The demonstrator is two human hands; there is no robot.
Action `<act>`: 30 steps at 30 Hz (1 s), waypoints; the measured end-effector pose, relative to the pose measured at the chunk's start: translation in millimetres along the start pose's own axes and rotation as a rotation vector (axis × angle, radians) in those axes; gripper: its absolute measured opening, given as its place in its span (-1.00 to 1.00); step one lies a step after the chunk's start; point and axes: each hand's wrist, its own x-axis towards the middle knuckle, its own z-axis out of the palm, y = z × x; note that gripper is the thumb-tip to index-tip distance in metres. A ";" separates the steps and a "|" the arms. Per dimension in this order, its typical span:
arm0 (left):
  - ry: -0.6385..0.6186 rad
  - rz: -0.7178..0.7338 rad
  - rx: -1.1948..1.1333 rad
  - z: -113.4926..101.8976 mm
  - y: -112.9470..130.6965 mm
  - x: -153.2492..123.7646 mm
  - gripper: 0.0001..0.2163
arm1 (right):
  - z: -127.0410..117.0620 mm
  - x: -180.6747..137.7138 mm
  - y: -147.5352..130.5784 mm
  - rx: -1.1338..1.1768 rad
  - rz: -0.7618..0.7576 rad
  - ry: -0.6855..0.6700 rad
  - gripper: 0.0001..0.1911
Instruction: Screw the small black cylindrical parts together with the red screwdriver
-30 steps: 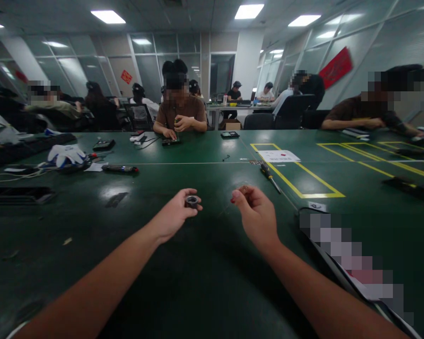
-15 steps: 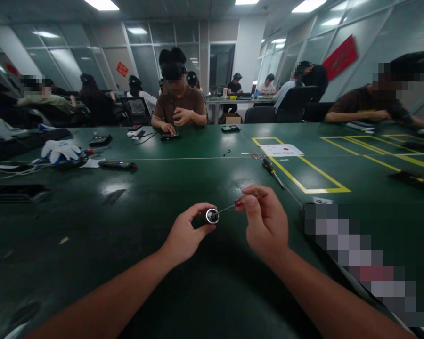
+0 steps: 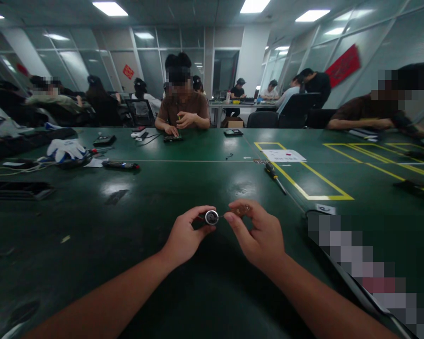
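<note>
Between the thumb and fingers of my left hand (image 3: 182, 236) is a small round part with a silver rim (image 3: 212, 217), its open dark end facing me. My right hand (image 3: 259, 231) is closed around the clear brownish handle of a small screwdriver (image 3: 243, 210). The thin shaft points left and meets the right side of the silver rim; where the tip ends I cannot tell. Both hands are just above the green table (image 3: 127, 226). Beyond my right hand lies another screwdriver (image 3: 275, 178), with a black and yellow handle.
At the left are white gloves (image 3: 66, 149), a pen-like tool (image 3: 120, 165) and a black tray (image 3: 19, 190). A printed sheet (image 3: 283, 156) lies by yellow tape. Close on my right is a dark-edged board (image 3: 325, 252), partly blurred out. Across the table a person (image 3: 184, 106) handles a device.
My right hand has moved left, bringing the screwdriver handle closer to the round part. The shaft was longer in view and reached into the open end. My left hand stays nearly in place.
</note>
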 end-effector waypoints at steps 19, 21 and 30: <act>0.124 0.036 0.012 -3.2 0.3 3.9 -0.63 | -2.0 -2.0 0.2 0.007 -0.034 -0.092 -0.92; 0.126 0.035 0.024 -3.5 -0.4 4.3 -0.63 | -1.3 -3.1 0.8 0.030 -0.033 -0.101 -0.92; 0.125 0.008 0.027 -3.2 2.0 3.1 -0.61 | -3.7 -0.1 0.5 -0.016 -0.045 -0.072 -0.93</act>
